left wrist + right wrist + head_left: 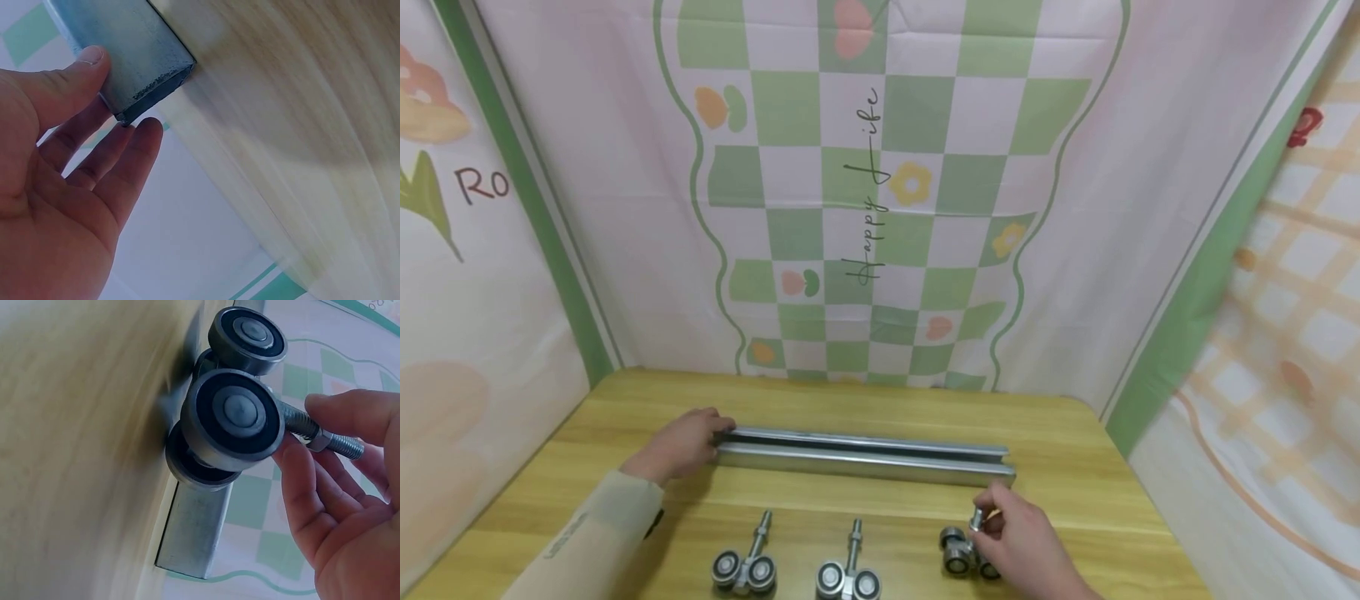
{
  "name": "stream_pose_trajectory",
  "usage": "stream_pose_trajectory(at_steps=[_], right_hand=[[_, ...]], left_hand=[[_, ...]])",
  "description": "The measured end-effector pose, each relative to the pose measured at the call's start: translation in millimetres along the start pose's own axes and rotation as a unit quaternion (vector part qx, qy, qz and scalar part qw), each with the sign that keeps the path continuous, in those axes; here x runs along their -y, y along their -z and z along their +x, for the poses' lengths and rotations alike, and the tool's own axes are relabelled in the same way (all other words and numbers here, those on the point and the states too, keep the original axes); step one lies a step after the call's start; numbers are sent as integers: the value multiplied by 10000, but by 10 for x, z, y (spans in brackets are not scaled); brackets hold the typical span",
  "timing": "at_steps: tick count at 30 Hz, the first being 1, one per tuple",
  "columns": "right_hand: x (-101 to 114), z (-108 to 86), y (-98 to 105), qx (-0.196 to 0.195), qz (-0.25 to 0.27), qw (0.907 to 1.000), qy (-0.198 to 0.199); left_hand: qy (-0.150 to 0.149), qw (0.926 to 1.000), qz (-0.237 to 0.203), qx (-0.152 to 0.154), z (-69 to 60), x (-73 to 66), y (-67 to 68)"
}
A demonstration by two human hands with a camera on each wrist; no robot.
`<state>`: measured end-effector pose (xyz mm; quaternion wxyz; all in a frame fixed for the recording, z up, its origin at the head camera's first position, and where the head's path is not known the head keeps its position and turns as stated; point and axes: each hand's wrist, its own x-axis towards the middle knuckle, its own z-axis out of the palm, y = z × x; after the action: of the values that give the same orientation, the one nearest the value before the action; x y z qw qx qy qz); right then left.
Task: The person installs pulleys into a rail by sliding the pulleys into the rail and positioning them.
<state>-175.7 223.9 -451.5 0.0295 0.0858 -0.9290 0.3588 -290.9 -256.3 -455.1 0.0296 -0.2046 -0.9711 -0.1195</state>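
Observation:
A long metal channel rail (865,468) lies across the table, its slot facing up. At its left end my left hand (681,446) holds the rail between thumb and fingers; the left wrist view shows the thumb on one side of the rail end (137,56). Near the rail's right end, my right hand (1030,542) pinches the threaded bolt (299,420) of a trolley roller (234,419) with several bearing wheels. Two similar trolley rollers, one at left (745,571) and one in the middle (848,579), stand in front of the rail with bolts pointing up.
The wooden table (647,400) has a rounded far edge. Right behind it hangs a green-and-white checkered curtain (910,242). More printed fabric closes the left side (482,275) and the right side (1285,350).

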Motion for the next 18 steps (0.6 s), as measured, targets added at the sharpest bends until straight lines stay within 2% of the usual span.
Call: stream_pose_trajectory(at_steps=[7, 14, 18], right_hand=[[-38, -22, 4, 310, -29, 9995, -20], [-81, 10, 44, 668, 602, 9953, -345], [-80, -25, 56, 665, 724, 9945, -363]], left_hand=[[-185, 9998, 29, -93, -18, 31, -13], [-227, 9997, 15, -96, -28, 25, 0], [-252, 9996, 30, -133, -33, 19, 2]])
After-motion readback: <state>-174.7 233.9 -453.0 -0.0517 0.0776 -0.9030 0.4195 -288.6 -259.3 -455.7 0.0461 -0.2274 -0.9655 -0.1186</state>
